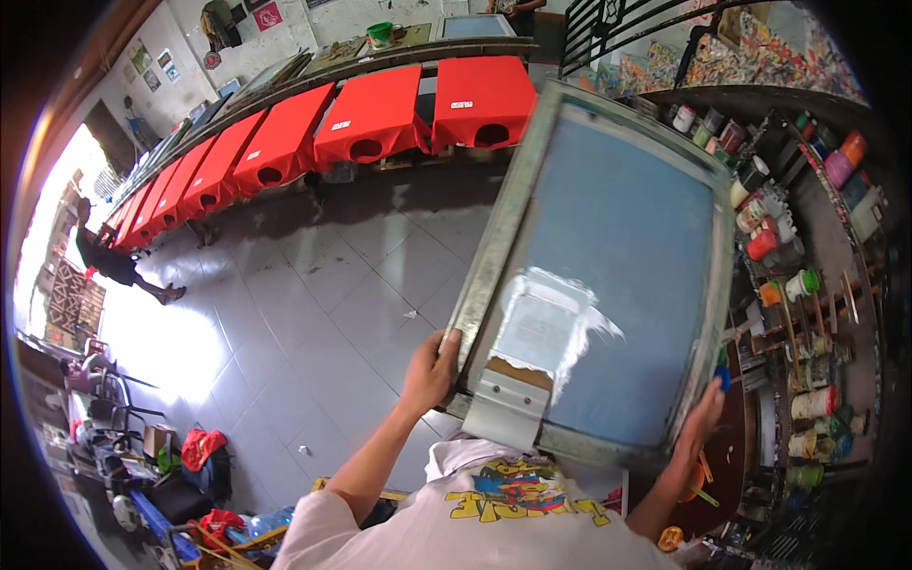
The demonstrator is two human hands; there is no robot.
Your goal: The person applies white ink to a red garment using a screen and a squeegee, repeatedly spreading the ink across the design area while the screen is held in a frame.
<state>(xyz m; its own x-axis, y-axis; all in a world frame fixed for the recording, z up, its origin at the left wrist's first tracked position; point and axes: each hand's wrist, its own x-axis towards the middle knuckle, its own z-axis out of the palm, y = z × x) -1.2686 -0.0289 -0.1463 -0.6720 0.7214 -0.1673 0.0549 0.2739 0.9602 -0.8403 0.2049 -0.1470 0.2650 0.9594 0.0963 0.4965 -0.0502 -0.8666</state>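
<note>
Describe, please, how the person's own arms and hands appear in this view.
Both forearms are bare, with no gloves, watch or rings visible on the left hand or the right hand. A short white sleeve covers the left upper arm, belonging to a white T-shirt with a colourful print.

A large printing screen (608, 256) with a worn metal frame and blue mesh stands tilted up, near and right of centre. White ink smears its lower mesh, where a grey squeegee (508, 407) rests against the near frame edge.
</note>
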